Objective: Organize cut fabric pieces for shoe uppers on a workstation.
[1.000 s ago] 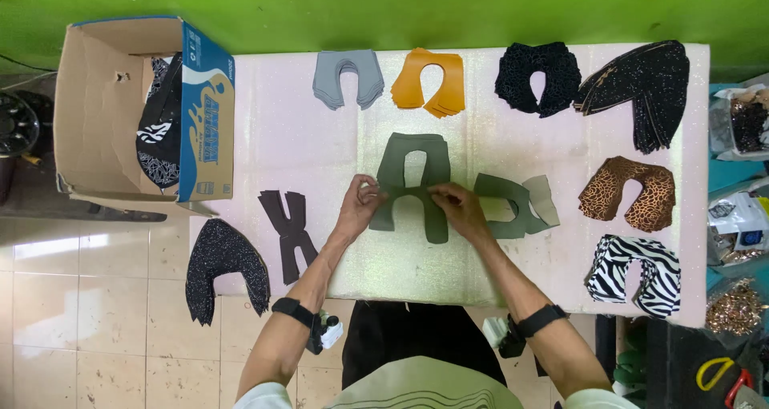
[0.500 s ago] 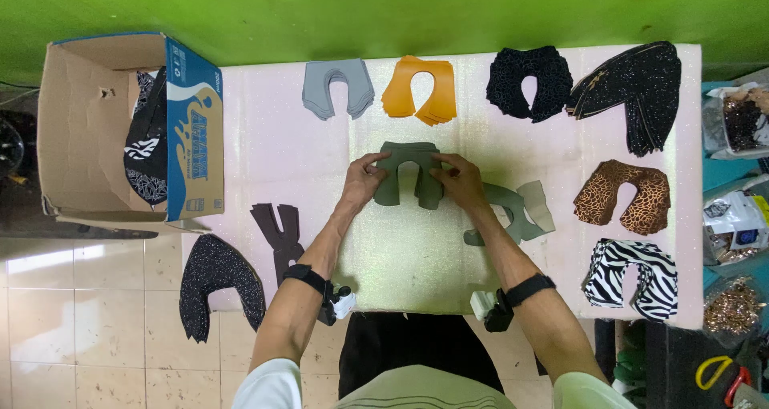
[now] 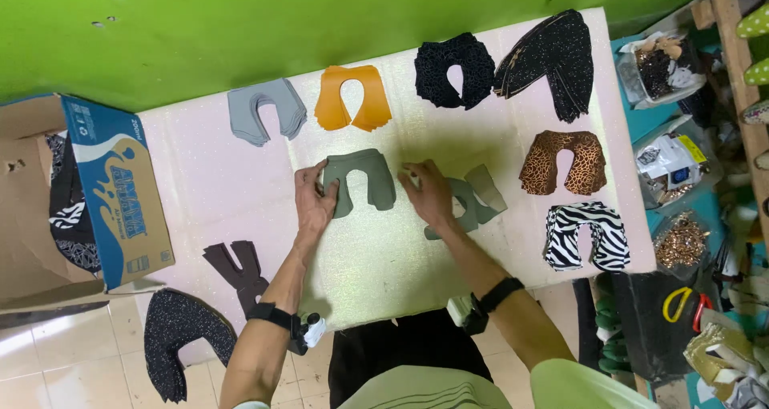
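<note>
A stack of olive green U-shaped cut pieces (image 3: 362, 177) lies in the middle of the pale pink table (image 3: 212, 189). My left hand (image 3: 312, 202) pinches the stack's left leg between thumb and fingers. Flat on the table just right of the stack lies my right hand (image 3: 428, 193), fingertips close to its right leg. It partly covers more olive green pieces (image 3: 477, 201) that lie loose to the right. Both wrists wear black bands.
Grey (image 3: 264, 108), orange (image 3: 352, 96) and black (image 3: 452, 68) stacks line the far edge; glittery black (image 3: 553, 56), leopard (image 3: 561, 161) and zebra (image 3: 585, 233) ones lie right. Dark brown (image 3: 236, 269) and speckled black (image 3: 172, 337) pieces lie near left. A cardboard box (image 3: 112, 185) stands left, tubs and scissors (image 3: 685, 301) right.
Both hands have slid the olive green stack away from me, up the table. My right hand has come off its right leg and now lies beside it. The view has tilted.
</note>
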